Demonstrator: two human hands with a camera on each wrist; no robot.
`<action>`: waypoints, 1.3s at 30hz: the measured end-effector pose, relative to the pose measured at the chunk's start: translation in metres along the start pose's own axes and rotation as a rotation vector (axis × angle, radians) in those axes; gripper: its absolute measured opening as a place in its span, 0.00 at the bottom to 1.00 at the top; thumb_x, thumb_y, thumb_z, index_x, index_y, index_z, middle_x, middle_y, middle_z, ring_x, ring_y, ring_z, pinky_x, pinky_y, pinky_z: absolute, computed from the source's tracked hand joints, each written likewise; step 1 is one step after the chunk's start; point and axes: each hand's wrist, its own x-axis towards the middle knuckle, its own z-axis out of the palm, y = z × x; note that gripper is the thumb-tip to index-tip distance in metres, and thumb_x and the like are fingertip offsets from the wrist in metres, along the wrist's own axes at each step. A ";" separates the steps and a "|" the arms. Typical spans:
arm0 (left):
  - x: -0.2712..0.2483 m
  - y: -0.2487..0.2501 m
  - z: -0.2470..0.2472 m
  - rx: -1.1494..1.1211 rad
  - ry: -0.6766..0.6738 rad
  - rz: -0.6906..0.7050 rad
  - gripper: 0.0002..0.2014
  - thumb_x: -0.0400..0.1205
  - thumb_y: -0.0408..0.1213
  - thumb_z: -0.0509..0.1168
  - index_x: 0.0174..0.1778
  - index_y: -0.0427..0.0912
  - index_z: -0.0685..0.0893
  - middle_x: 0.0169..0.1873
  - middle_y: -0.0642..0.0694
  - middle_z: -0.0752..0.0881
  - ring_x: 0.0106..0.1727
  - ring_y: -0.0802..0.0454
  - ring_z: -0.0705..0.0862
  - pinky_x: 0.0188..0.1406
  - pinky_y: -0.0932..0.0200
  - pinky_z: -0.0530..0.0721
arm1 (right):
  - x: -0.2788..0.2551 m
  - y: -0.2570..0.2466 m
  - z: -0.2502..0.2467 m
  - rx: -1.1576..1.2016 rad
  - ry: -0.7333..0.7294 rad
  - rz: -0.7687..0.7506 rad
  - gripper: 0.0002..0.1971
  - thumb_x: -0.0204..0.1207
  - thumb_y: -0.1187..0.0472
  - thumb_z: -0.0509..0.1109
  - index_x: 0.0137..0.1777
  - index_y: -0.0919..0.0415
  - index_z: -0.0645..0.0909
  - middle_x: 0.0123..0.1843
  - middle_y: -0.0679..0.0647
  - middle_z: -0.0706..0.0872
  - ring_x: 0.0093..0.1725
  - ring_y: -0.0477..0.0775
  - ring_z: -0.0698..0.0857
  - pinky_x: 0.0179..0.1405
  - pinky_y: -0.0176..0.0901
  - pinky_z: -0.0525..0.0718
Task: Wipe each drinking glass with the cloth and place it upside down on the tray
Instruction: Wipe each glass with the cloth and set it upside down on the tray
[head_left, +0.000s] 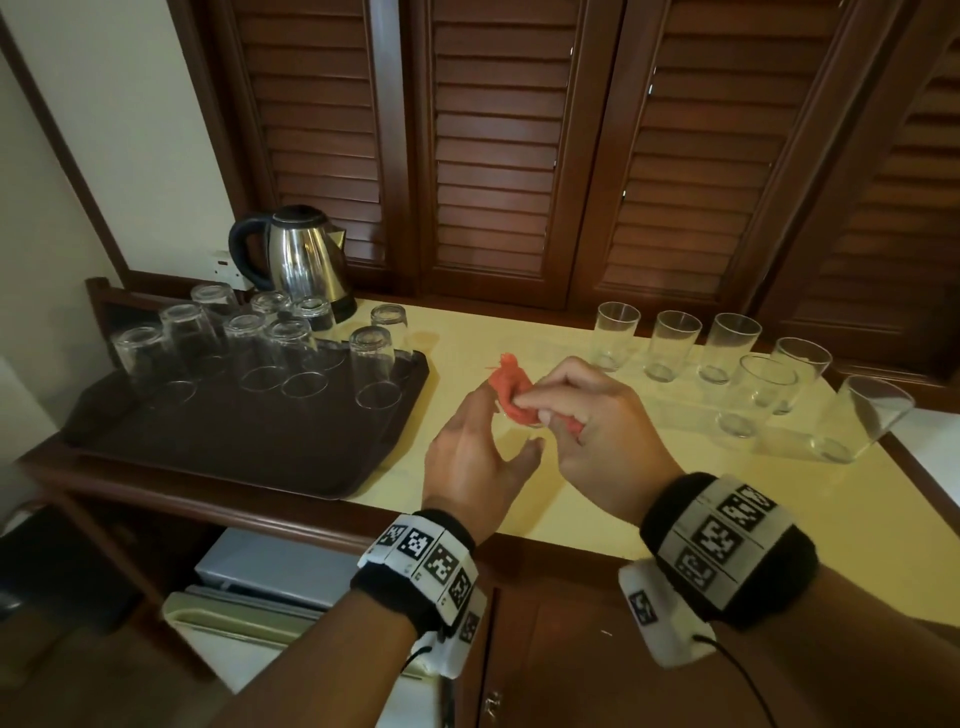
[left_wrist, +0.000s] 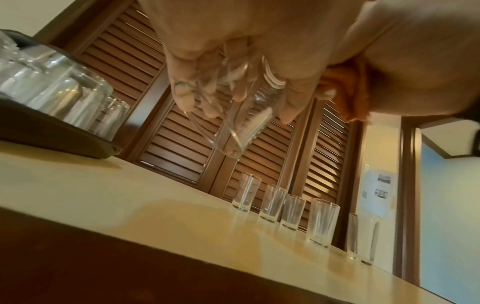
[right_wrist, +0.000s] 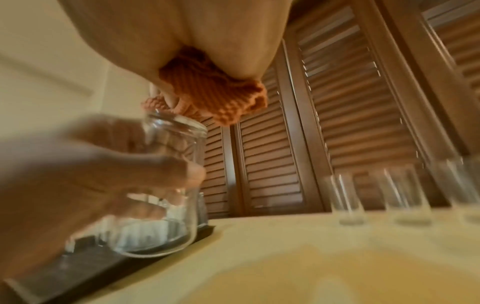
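Roughly past the halfway mark, by my count. Starting at your left, the brown tray (head_left: 218, 457) already carries a cluster of upside-down glasses (head_left: 260, 353); I make out about eight on it, and one more inverted glass (head_left: 389, 325) stands near the tray's far right corner, though I cannot tell whether it sits on the tray or on the counter just beside it. Behind them stands a steel kettle (head_left: 306, 260), which plays no part here.

Moving to the middle, your left hand (head_left: 475, 462) curls its fingers and thumb round the glass being wiped (right_wrist: 166, 185), held in the air above the yellow counter (head_left: 597, 514), close to the tray's right edge. Your right hand (head_left: 602, 431) clutches the bunched orange cloth (right_wrist: 215, 92) and presses it at the glass's top end. So this glass is mid-wipe, not yet set down.

Further right, six upright glasses (head_left: 675, 345) wait on the counter, three in a back row and three nearer the right end, all apparently untouched.

What is left, then: finish this one, turn it over onto the tray's free front area, and repeat for the six still standing.
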 end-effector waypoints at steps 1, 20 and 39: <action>-0.001 -0.001 -0.001 0.000 0.006 -0.002 0.32 0.78 0.44 0.79 0.77 0.41 0.79 0.64 0.45 0.90 0.60 0.44 0.89 0.57 0.50 0.89 | -0.003 0.002 -0.001 0.006 -0.015 -0.009 0.18 0.77 0.78 0.71 0.59 0.58 0.90 0.50 0.48 0.82 0.50 0.46 0.81 0.50 0.35 0.83; -0.007 0.007 0.001 -0.020 0.086 -0.015 0.33 0.76 0.39 0.82 0.76 0.39 0.81 0.61 0.45 0.91 0.57 0.47 0.90 0.55 0.52 0.89 | 0.001 0.002 -0.002 -0.030 0.102 0.020 0.19 0.74 0.81 0.70 0.57 0.60 0.91 0.49 0.50 0.82 0.49 0.50 0.82 0.47 0.51 0.86; 0.012 -0.006 -0.028 -0.087 0.050 -0.040 0.31 0.76 0.38 0.82 0.76 0.44 0.81 0.63 0.51 0.90 0.58 0.56 0.86 0.58 0.60 0.85 | 0.027 -0.034 0.013 0.013 0.032 0.035 0.18 0.77 0.78 0.70 0.55 0.56 0.91 0.50 0.48 0.84 0.50 0.46 0.83 0.50 0.41 0.85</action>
